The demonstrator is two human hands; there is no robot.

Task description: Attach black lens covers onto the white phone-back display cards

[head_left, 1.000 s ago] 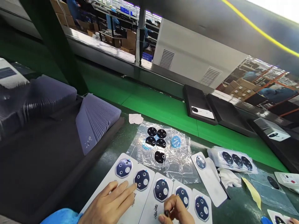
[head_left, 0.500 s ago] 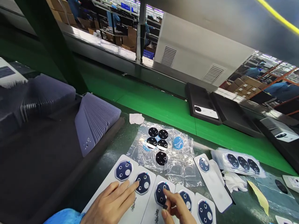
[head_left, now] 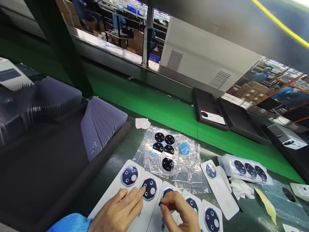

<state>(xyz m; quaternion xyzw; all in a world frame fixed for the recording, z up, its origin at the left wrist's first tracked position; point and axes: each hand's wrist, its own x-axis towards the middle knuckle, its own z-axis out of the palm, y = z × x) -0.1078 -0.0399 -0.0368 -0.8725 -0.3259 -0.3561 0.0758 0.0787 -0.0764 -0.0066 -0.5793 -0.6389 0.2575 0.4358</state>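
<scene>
A row of white phone back panels (head_left: pixel 131 203) lies before me, each with a dark blue octagonal camera plate near its top. My left hand (head_left: pixel 118 209) rests flat and open on the left panels, fingertips at the lower left edge of the second camera plate (head_left: pixel 150 190). Above the middle panel, my right hand (head_left: pixel 180 211) is closed in a pinch, a small black piece (head_left: pixel 160 203) showing at thumb and forefinger. Its exact kind is too small to tell. The fingers partly cover the third camera plate (head_left: pixel 167 191).
Black octagonal lens pieces (head_left: pixel 168 164) and a blue disc (head_left: pixel 184 148) lie on clear plastic film (head_left: pixel 190 175). A single white panel (head_left: pixel 220 193) lies to the right, near bagged lenses (head_left: pixel 251 169). Purple sheets (head_left: pixel 103 122) fan out in a black tray (head_left: pixel 48 167) at left.
My right hand has moved slightly left, its thumb and forefinger now pinched together over the middle panel's camera plate. My left hand stays on the panels. The view has shifted slightly.
</scene>
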